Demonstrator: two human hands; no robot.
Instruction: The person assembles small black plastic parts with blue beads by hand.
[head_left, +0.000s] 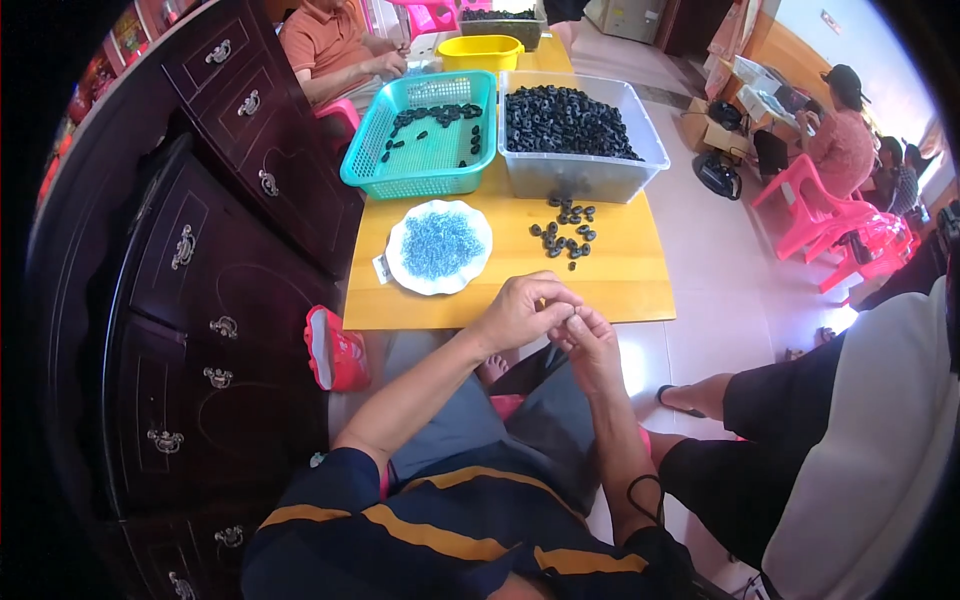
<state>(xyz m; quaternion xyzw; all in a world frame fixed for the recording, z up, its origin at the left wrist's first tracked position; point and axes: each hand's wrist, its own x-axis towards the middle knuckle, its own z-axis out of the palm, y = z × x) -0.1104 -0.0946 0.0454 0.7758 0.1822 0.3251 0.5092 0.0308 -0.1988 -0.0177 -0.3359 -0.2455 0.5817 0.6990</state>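
My left hand (522, 312) and my right hand (593, 350) meet just past the near edge of the yellow wooden table (620, 285). Both are closed, thumbs and fingertips pinched together around something too small to make out. Beyond them on the table lies a loose group of small black ring-like parts (560, 243). To the left, a white scalloped plate (398, 270) carries a heap of small clear-bluish pieces (440, 243). Further back stand a clear plastic bin (580, 180) filled with the same black parts and a turquoise mesh basket (415, 183) with several of them scattered inside.
A yellow tub (480, 52) and another bin of black parts (500, 28) stand at the far end, where a person in orange (330, 45) works. A dark cabinet (220, 250) lines the left, with a red bag (337, 348) beside it. Someone stands close on my right (860, 430).
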